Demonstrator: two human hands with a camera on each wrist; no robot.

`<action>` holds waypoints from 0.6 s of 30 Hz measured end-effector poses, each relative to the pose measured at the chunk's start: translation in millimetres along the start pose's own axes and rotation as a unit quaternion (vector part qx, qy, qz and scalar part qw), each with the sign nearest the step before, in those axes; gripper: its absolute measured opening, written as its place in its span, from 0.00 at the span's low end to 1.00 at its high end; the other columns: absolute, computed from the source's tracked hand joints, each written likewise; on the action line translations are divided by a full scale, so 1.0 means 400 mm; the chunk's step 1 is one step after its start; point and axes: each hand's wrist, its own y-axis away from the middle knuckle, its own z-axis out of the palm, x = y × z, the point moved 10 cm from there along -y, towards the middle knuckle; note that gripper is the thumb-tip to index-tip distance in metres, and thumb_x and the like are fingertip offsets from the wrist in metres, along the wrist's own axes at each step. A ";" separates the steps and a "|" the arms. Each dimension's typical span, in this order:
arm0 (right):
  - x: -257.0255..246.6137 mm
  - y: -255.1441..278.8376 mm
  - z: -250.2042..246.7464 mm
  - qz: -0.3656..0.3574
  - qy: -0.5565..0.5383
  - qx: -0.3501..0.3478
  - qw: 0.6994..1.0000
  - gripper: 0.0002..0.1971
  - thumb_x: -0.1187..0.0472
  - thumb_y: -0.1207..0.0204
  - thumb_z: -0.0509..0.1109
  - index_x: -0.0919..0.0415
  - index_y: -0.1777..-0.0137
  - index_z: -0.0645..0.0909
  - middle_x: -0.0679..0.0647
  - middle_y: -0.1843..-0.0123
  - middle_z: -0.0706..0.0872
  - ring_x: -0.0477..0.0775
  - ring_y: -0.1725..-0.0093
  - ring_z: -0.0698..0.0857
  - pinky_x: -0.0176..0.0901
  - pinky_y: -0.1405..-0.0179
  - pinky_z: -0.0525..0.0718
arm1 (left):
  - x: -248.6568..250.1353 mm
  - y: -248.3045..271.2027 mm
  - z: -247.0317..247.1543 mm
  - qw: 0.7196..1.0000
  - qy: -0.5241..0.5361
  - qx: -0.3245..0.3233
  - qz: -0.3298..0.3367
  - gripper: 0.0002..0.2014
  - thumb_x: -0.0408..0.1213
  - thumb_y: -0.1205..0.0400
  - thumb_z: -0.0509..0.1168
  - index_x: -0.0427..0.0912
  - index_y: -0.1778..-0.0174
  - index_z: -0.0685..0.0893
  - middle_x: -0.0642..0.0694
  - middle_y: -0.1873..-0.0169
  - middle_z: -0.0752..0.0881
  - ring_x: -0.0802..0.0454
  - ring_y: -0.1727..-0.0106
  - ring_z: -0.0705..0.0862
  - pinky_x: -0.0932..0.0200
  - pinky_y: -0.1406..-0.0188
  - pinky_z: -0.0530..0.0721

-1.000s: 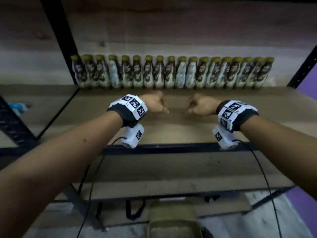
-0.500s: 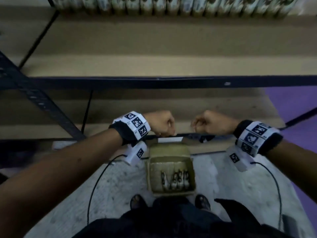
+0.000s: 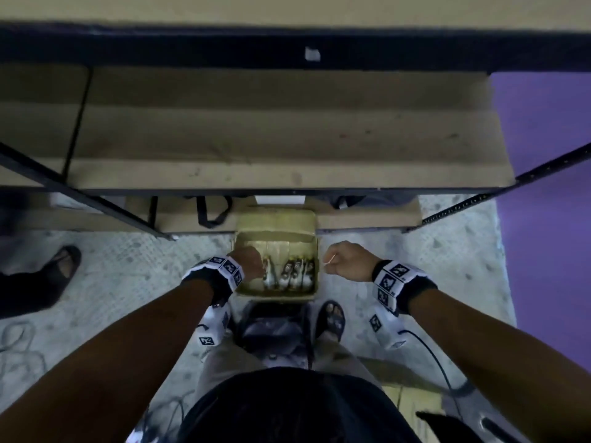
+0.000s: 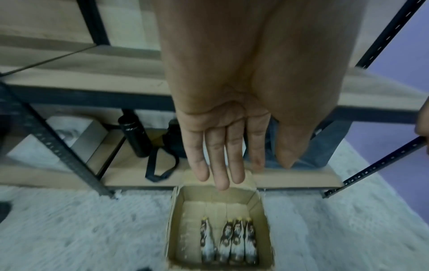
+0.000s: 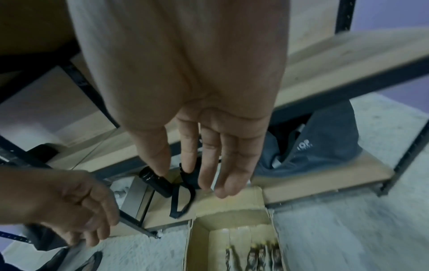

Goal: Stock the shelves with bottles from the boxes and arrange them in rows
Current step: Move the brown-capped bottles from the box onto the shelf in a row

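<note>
Both hands above the open cardboard box on the floor.
Left hand and right hand hang with fingers straight, holding nothing; four bottles lie in the box below the shelves.

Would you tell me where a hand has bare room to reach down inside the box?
In the cardboard box, the far half, between the back wall and the bottle caps, is bare, as is a strip along its left wall. The four bottles crowd the near end. Both the left hand and the right hand are empty.
</note>
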 end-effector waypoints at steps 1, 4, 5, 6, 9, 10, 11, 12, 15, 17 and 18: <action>0.028 -0.012 0.005 0.001 -0.014 0.000 1.000 0.10 0.56 0.20 0.70 0.60 0.43 0.83 0.49 0.48 0.80 0.49 0.50 0.79 0.38 0.52 0.75 | -0.003 -0.010 0.035 1.000 0.005 -0.006 -0.011 0.17 0.38 0.16 0.64 0.35 0.34 0.82 0.38 0.36 0.84 0.42 0.35 0.82 0.58 0.41 0.78; 0.106 -0.063 0.047 0.016 -0.063 -0.018 0.998 0.05 0.58 0.21 0.71 0.58 0.49 0.83 0.46 0.55 0.81 0.50 0.52 0.80 0.39 0.56 0.77 | -0.016 -0.050 0.130 0.999 0.024 -0.045 -0.008 0.15 0.39 0.16 0.63 0.37 0.37 0.84 0.41 0.33 0.80 0.43 0.34 0.79 0.63 0.43 0.74; 0.129 -0.084 0.063 0.021 -0.076 -0.018 0.997 0.04 0.59 0.20 0.70 0.57 0.50 0.83 0.45 0.58 0.80 0.50 0.52 0.80 0.38 0.57 0.76 | -0.022 -0.069 0.149 0.998 0.027 -0.051 -0.005 0.13 0.41 0.17 0.64 0.39 0.40 0.86 0.42 0.34 0.81 0.44 0.37 0.80 0.62 0.46 0.74; 0.155 -0.109 0.083 0.027 -0.085 -0.015 0.996 0.02 0.59 0.20 0.70 0.56 0.51 0.82 0.44 0.59 0.80 0.50 0.53 0.80 0.38 0.56 0.76 | -0.035 -0.094 0.166 0.998 0.033 -0.051 -0.006 0.12 0.42 0.18 0.66 0.40 0.45 0.87 0.43 0.37 0.82 0.46 0.42 0.81 0.62 0.48 0.74; 0.246 -0.200 0.155 0.056 -0.100 -0.007 0.993 0.02 0.59 0.21 0.70 0.55 0.51 0.82 0.48 0.56 0.84 0.50 0.52 0.82 0.38 0.52 0.76 | -0.079 -0.194 0.205 0.998 0.036 -0.045 -0.004 0.09 0.42 0.20 0.67 0.42 0.51 0.89 0.45 0.44 0.86 0.51 0.51 0.80 0.63 0.52 0.74; 0.277 -0.233 0.185 0.065 -0.109 -0.010 0.992 0.02 0.59 0.21 0.70 0.56 0.51 0.82 0.49 0.56 0.85 0.51 0.53 0.83 0.38 0.53 0.76 | -0.100 -0.235 0.221 0.998 0.037 -0.042 -0.005 0.09 0.42 0.20 0.67 0.43 0.51 0.89 0.45 0.44 0.86 0.50 0.50 0.81 0.63 0.51 0.75; 0.309 -0.267 0.213 0.071 -0.123 -0.007 0.990 0.03 0.60 0.21 0.70 0.57 0.51 0.82 0.51 0.56 0.86 0.52 0.54 0.84 0.39 0.53 0.77 | -0.121 -0.276 0.234 0.999 0.035 -0.040 -0.008 0.09 0.41 0.20 0.66 0.42 0.51 0.89 0.45 0.44 0.86 0.48 0.48 0.82 0.63 0.50 0.75; 0.338 -0.299 0.240 0.075 -0.138 -0.001 0.988 0.03 0.61 0.22 0.72 0.59 0.51 0.83 0.53 0.57 0.87 0.53 0.55 0.84 0.40 0.54 0.78 | -0.144 -0.320 0.253 0.998 0.039 -0.038 -0.012 0.09 0.39 0.20 0.66 0.41 0.51 0.90 0.44 0.45 0.87 0.47 0.47 0.82 0.63 0.50 0.76; 0.436 -0.408 0.322 0.107 -0.187 0.033 0.976 0.02 0.64 0.25 0.74 0.61 0.55 0.85 0.51 0.63 0.85 0.50 0.61 0.83 0.42 0.55 0.78 | -0.216 -0.456 0.328 0.998 0.033 -0.050 -0.019 0.12 0.35 0.19 0.63 0.34 0.49 0.88 0.39 0.45 0.87 0.44 0.46 0.82 0.59 0.47 0.79; 0.500 -0.490 0.392 0.139 -0.222 0.042 0.964 0.05 0.68 0.25 0.73 0.59 0.61 0.83 0.51 0.67 0.82 0.51 0.67 0.79 0.45 0.59 0.75 | -0.255 -0.545 0.399 0.997 0.035 -0.071 -0.011 0.13 0.35 0.17 0.61 0.31 0.45 0.86 0.37 0.41 0.85 0.41 0.40 0.81 0.54 0.41 0.79; 0.530 -0.529 0.428 0.161 -0.240 0.047 0.956 0.07 0.69 0.25 0.72 0.59 0.63 0.82 0.54 0.68 0.81 0.52 0.69 0.78 0.45 0.63 0.75 | -0.271 -0.587 0.435 0.996 0.043 -0.076 -0.001 0.14 0.35 0.16 0.61 0.30 0.44 0.86 0.36 0.40 0.84 0.41 0.38 0.81 0.53 0.39 0.79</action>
